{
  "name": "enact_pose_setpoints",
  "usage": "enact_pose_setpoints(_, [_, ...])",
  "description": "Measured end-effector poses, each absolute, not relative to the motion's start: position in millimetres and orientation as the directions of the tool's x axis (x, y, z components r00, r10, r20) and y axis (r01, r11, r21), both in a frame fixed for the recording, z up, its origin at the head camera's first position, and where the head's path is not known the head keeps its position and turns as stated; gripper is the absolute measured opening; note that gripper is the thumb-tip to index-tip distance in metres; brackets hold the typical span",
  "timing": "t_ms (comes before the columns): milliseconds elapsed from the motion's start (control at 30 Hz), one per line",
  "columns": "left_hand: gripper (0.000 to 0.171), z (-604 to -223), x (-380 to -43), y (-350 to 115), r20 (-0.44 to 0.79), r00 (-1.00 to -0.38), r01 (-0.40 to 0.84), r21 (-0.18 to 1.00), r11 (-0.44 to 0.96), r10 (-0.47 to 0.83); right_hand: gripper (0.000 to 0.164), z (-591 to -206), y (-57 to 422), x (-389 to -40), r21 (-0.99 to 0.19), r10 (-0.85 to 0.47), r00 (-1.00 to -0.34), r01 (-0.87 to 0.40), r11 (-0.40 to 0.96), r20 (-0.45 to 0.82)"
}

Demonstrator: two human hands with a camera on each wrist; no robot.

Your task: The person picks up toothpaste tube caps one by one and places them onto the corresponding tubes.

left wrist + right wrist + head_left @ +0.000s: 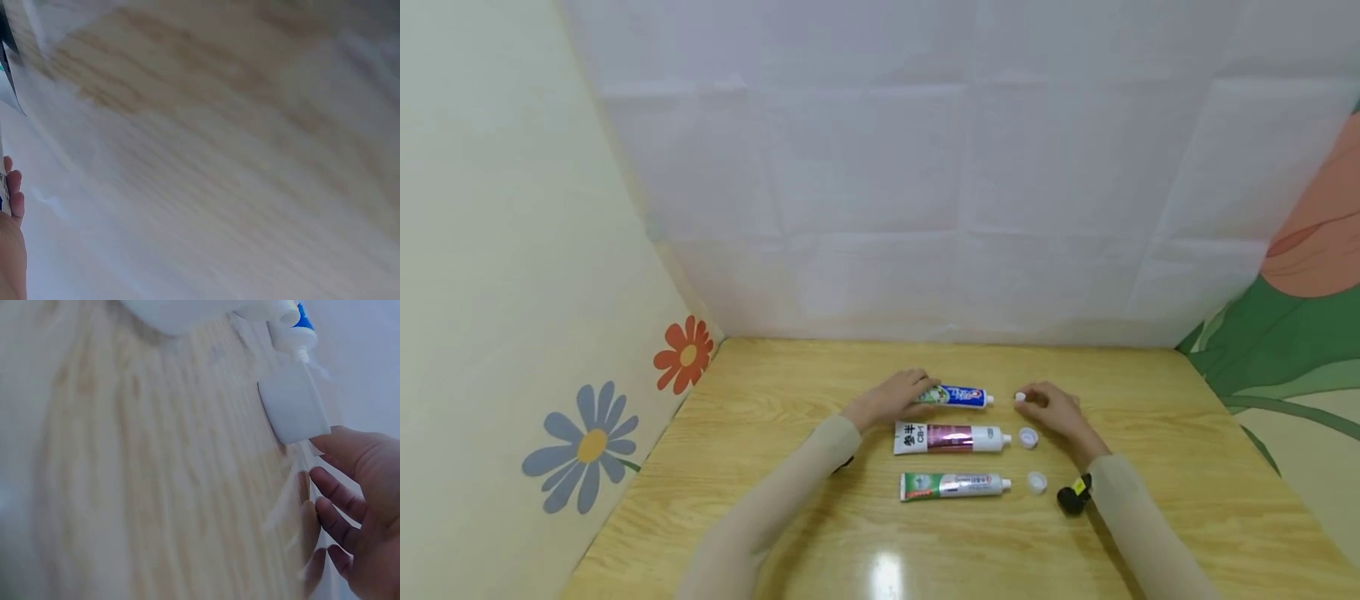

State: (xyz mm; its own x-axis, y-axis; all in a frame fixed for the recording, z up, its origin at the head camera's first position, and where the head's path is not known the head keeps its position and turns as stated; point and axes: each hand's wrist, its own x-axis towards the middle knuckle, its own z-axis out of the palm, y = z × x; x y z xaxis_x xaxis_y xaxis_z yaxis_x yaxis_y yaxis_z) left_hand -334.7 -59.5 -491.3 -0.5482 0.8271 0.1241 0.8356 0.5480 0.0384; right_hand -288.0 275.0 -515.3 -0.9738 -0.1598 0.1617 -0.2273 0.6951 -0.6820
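Note:
My left hand [897, 397] grips the tail end of a blue and green toothpaste tube [964, 397] that lies at the back of the row, its uncapped nozzle pointing right. In the left wrist view, fingertips [15, 187] curl against the tube at the left edge. Just right of that nozzle, thumb and fingers of my right hand [1057, 409] pinch a small white cap [1019, 397]. The right wrist view shows the white cap [294, 406] at the thumb tip, with the other fingers bent loosely below it.
Nearer on the wooden table [820, 533] lie a white and maroon toothpaste tube [951, 438] and a green and white one [955, 486], both uncapped. White caps [1028, 437] sit beside their nozzles. A white sheet [865, 283] hangs behind the table.

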Motion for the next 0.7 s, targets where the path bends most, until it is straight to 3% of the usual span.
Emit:
enact_pose_setpoints(167, [0.054, -487.8, -332.0, -62.9, 0.174, -0.55, 0.834, 0.078, 0.546, 0.817, 0.032, -513.8, 276.7, -287.3, -0.69, -0.156, -0.973, -0.23, 0.686, 0.17])
enact_pose_setpoints(467, [0.05, -488.0, -332.5, -68.4, 0.257, -0.463, 0.877, -0.008, 0.481, 0.848, 0.028, -506.2, 276.6, -287.2, -0.726, -0.198, -0.959, -0.282, 0.628, 0.201])
enact_pose_setpoints(700, [0.049, -482.1, -329.1, -72.4, 0.313, -0.437, 0.89, 0.018, 0.455, 0.843, 0.029, -498.8, 275.9, -291.1, -0.715, -0.194, -0.959, -0.283, 0.639, 0.206])
